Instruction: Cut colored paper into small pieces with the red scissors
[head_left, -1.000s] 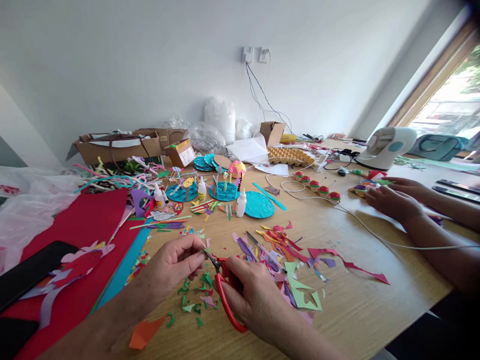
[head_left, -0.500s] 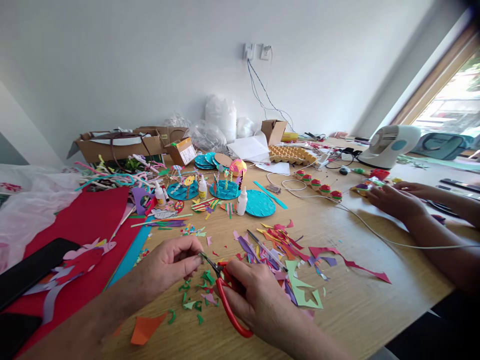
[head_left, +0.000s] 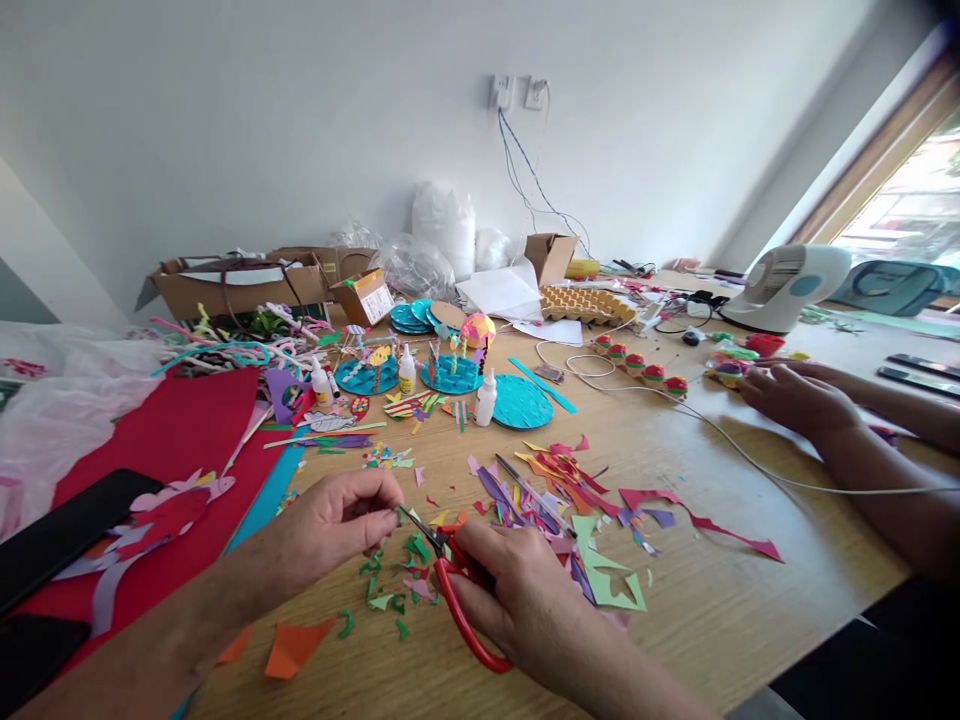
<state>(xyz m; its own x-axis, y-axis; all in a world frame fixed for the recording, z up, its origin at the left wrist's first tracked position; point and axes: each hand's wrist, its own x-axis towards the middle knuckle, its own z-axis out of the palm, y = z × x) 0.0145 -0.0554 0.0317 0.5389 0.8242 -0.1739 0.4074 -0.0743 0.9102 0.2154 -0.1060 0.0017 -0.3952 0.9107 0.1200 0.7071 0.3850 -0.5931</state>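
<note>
My right hand (head_left: 517, 600) is wrapped round the red handles of a pair of scissors (head_left: 472, 630), whose blades point left toward my other hand. My left hand (head_left: 341, 520) is pinched at the blade tips on a small scrap of green paper, mostly hidden by the fingers. Beneath both hands lie several curled green paper clippings (head_left: 375, 590). Close to my left forearm is an orange paper piece (head_left: 296, 648). Right of the scissors, a pen (head_left: 529, 490) rests among purple, red and orange paper scraps (head_left: 566, 475), with a cut light green sheet (head_left: 600, 560) beside them.
Glue bottles (head_left: 485, 400) and blue discs (head_left: 517, 402) with paper decorations stand beyond my hands. Red card sheets (head_left: 165, 430) lie left. A white cable (head_left: 727, 450) crosses the right side, near another person's hands (head_left: 802, 400). A white fan (head_left: 787, 290) and cardboard boxes (head_left: 232, 290) sit behind.
The view has shifted slightly. My hands keep nearly the same pose, with the scissors' tips still at the left fingers. A small yellow scrap now shows by the scissors.
</note>
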